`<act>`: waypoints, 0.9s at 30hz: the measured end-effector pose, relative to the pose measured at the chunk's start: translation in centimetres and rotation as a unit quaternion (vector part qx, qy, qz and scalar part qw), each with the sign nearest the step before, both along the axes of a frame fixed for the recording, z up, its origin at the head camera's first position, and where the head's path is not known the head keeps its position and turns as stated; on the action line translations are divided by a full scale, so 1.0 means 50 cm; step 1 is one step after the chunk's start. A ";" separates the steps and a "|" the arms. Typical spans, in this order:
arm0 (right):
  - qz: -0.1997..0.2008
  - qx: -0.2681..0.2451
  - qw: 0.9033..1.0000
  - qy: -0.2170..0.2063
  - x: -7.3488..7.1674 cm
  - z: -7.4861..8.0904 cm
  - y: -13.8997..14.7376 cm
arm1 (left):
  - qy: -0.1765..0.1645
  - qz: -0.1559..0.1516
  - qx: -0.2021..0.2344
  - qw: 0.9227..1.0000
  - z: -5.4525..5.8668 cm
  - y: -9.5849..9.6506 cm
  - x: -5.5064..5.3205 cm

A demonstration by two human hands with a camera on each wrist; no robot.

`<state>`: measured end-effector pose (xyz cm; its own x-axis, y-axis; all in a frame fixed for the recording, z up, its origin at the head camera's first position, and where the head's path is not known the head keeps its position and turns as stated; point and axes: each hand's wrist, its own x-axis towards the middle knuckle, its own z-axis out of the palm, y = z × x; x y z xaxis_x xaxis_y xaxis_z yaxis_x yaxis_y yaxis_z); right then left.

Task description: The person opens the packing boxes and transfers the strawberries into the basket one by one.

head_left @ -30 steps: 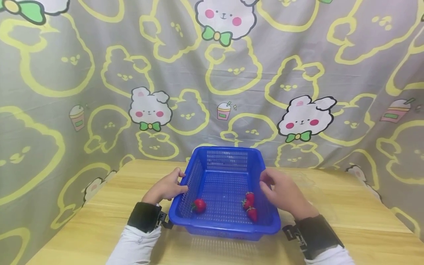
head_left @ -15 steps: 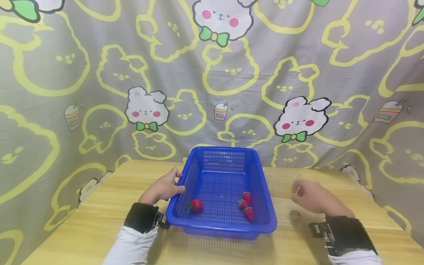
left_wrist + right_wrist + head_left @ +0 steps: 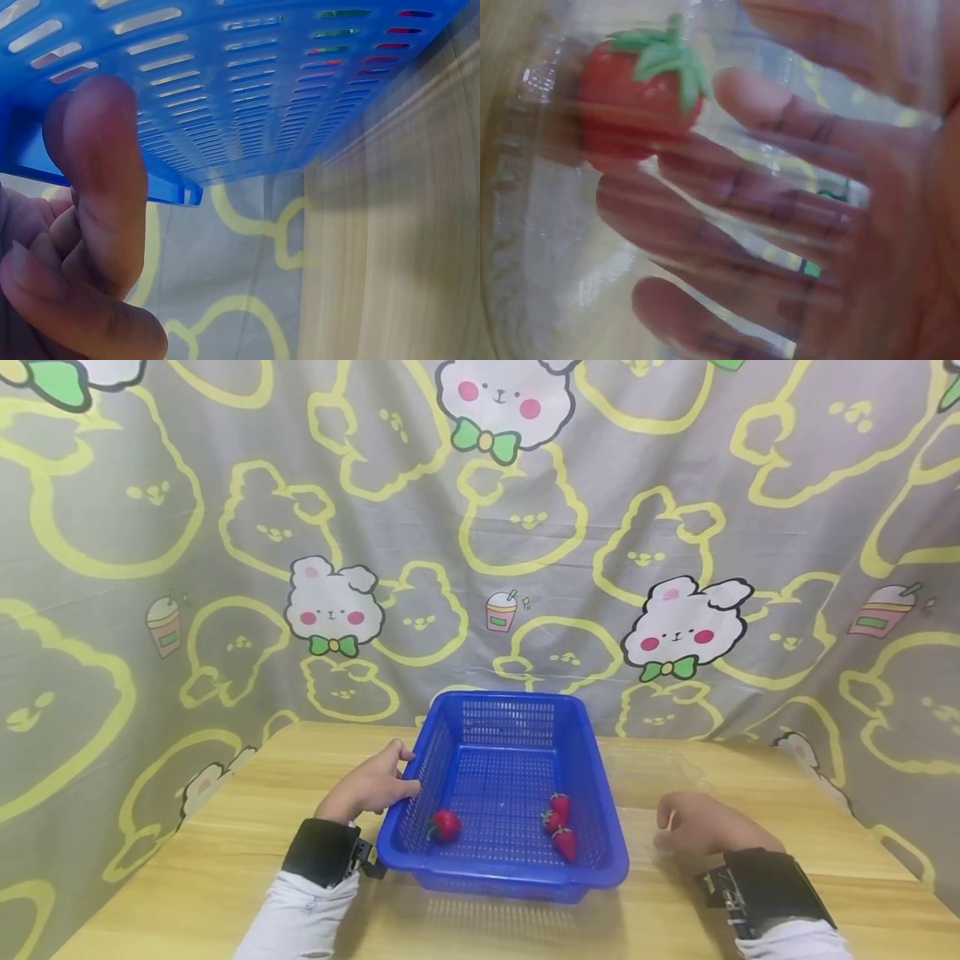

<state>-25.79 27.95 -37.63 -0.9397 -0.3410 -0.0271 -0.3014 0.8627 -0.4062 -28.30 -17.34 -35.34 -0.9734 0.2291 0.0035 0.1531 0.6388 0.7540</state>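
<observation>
A blue plastic basket [image 3: 501, 877] stands in the middle of the table, holding several strawberries [image 3: 564, 842] at its right and one rounder strawberry [image 3: 447, 826] at its left. My left hand [image 3: 373, 783] holds the basket's left rim; its finger [image 3: 105, 150] overlaps the rim and slotted wall in the left wrist view. To the basket's right, my right hand [image 3: 708, 827] is low over the table, fingers spread. Through clear plastic [image 3: 547, 247], the right wrist view shows its fingertips right beside another strawberry [image 3: 634, 101], which the hand hides in the head view.
A thin clear plastic container [image 3: 652, 764] lies on the wooden table [image 3: 247, 827], right of the basket. A patterned curtain [image 3: 420, 527] hangs behind the table. Both wrists wear black bands [image 3: 780, 885].
My right hand has moved from the basket's right wall out to the right, then lowered over a strawberry seen there half a second ago. My left hand has stayed at the rim.
</observation>
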 end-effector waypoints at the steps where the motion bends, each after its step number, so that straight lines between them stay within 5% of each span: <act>1: 0.001 0.000 1.000 0.001 -0.001 -0.001 0.001 | 0.000 0.000 0.001 1.000 0.001 0.001 -0.001; 27: -0.014 0.002 1.000 -0.020 -0.006 -0.012 -0.004 | -0.004 0.003 0.000 1.000 0.003 0.001 0.000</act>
